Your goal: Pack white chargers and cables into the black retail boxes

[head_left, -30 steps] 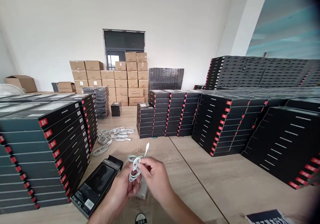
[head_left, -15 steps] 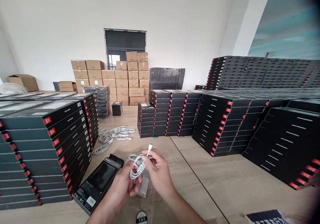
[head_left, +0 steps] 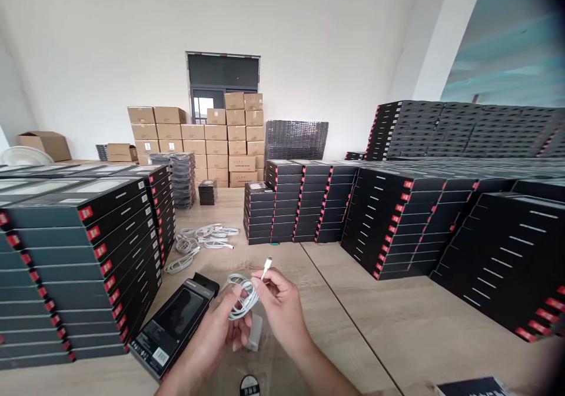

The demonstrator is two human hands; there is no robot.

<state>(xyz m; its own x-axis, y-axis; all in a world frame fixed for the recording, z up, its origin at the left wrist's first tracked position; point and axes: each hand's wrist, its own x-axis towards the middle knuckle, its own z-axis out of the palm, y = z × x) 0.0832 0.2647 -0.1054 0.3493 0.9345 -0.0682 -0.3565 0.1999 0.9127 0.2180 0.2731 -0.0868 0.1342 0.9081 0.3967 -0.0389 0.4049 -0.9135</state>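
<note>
A coiled white charging cable (head_left: 244, 308) is held between my two hands above the table. My left hand (head_left: 225, 319) grips the coil from the left, its thumb on top and fingers curled beneath. My right hand (head_left: 280, 299) pinches the cable near one end, and its white plug (head_left: 267, 265) points up beyond the fingertips. Below and just behind the hands lies a white charger block (head_left: 255, 334), partly covered by my left fingers. Left of my left forearm, a black box (head_left: 176, 322) with its end flap open lies slantwise on the table.
Several white cables (head_left: 200, 241) lie in a loose heap beyond the hands. Tall stacks of black boxes stand at left (head_left: 115, 249) and right (head_left: 379, 225). A round black label (head_left: 250, 385) sits near the front edge. Brown cartons (head_left: 216, 140) are piled by the far wall.
My right hand and the plug end have shifted very slightly to the right. Both hands keep their hold on the cable, and the view has moved a little.
</note>
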